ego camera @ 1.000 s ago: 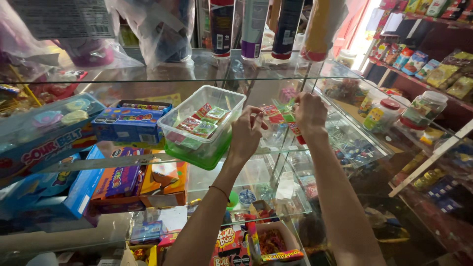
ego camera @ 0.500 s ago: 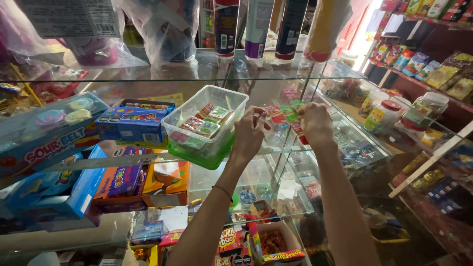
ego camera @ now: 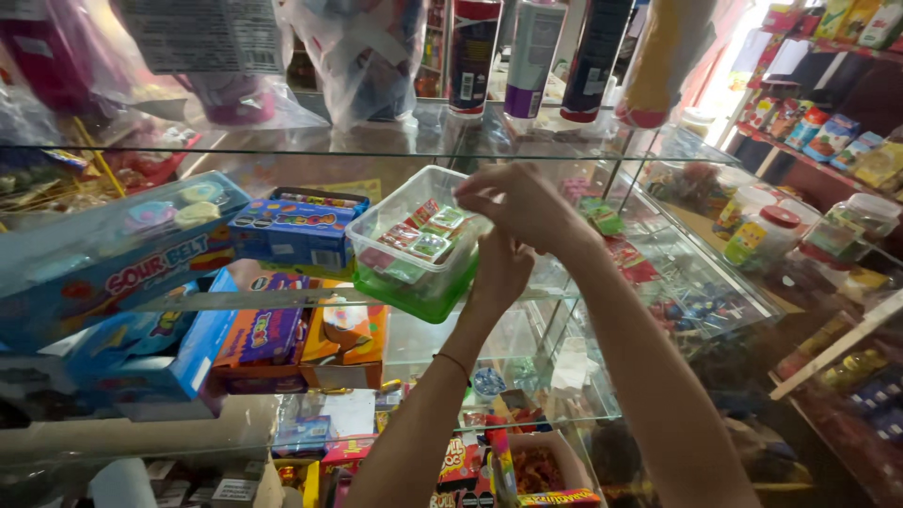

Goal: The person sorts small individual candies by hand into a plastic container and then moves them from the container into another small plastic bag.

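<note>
Setting: a small shop's glass shelf (ego camera: 282, 149) unit is taking up the whole view, with tall bottles (ego camera: 536, 56) standing up top and snack packs filling the wall racks off to the side.

Tub: a clear plastic tub (ego camera: 414, 246) with a green base is sitting on the middle glass shelf, right under the fingers, and it's holding a layer of little red and green candy packets (ego camera: 423, 233).

Right hand: the right hand (ego camera: 527, 205) is hovering over the tub's open top, fingers curled down toward the packets. Can't really tell if it's pinching one or not.

Left hand: the left hand (ego camera: 499, 273) is reaching up just below the right one, beside the tub's near wall, fingers hidden behind the other hand, so can't tell its grip either.

Progress: packets are already lying in the tub; looks like mid-sorting to me, nowhere near full.

Nearby: blue candy boxes (ego camera: 296, 226) are sitting just past the tub, away from the fingertips.
</note>
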